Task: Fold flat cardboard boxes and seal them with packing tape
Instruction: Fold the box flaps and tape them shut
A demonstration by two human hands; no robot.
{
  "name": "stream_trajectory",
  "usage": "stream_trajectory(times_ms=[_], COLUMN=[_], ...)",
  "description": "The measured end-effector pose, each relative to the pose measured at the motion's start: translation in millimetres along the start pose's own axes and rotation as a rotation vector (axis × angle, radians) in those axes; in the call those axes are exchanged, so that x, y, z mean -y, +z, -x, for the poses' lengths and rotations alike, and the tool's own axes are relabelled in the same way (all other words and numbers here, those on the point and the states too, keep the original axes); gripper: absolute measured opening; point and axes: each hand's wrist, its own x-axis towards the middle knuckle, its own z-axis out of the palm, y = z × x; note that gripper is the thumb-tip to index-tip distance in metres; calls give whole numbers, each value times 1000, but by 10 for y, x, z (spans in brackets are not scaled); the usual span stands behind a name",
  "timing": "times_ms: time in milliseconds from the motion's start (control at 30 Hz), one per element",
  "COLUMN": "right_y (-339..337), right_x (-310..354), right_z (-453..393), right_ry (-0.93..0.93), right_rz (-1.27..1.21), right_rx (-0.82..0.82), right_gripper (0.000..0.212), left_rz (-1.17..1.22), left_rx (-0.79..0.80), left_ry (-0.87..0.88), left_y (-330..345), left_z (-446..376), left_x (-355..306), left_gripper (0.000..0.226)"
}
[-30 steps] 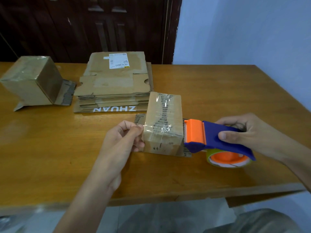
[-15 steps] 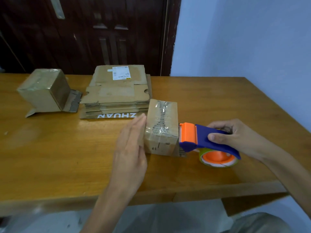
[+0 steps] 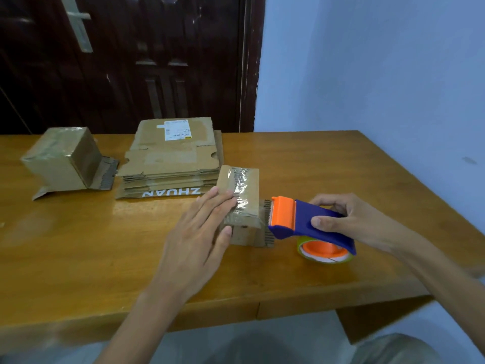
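A small folded cardboard box (image 3: 242,195) stands in the middle of the wooden table (image 3: 78,245), with clear tape running over its top. My left hand (image 3: 199,237) lies flat on the box's top and left side, fingers straight, pressing the tape down. My right hand (image 3: 346,219) grips the blue handle of an orange and blue tape dispenser (image 3: 307,224). The dispenser's orange head sits against the box's right side, and its tape roll rests on the table.
A stack of flat cardboard boxes (image 3: 170,164) lies behind the small box. Another taped box (image 3: 63,158) stands at the far left. A dark wooden door (image 3: 126,61) and a pale blue wall (image 3: 367,74) rise behind the table.
My left hand went from pinching the tape end at the box's left side to lying flat with straight fingers over the top. The view tilted up. The dispenser stayed against the box.
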Motion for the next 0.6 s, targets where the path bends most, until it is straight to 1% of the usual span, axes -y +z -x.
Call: stream_trajectory(times_ms=[67,133,267,367,533,567,600], right_y=[-11,-18,-130,-165,-89,-73,-61], right_x=[-27,-38,-49,-30,105,154,195], right_z=[39,55,130,122,-25,-64,-116], right_ry=[-4,-7,-19,-4,38,62,76], right_rz=[6,19,33,69,254,324,458], right_rx=[-9,-2,-6,-8,22,21,-2], right_gripper=[30,36,29,36,33,32,32], left_rz=[-3,-4,9,33,41,32,23], left_rx=[-17,-21,-12,-31,-12,-14,-14], left_ry=[-13,-10,11,1,1,-2,-1], left_y=[42,58,42,67,63,64,68], left_z=[0,2,4,-8,9,11,13], left_x=[5,16,41,23,9,3,-3], left_gripper=[50,51,52,55,60,60,61])
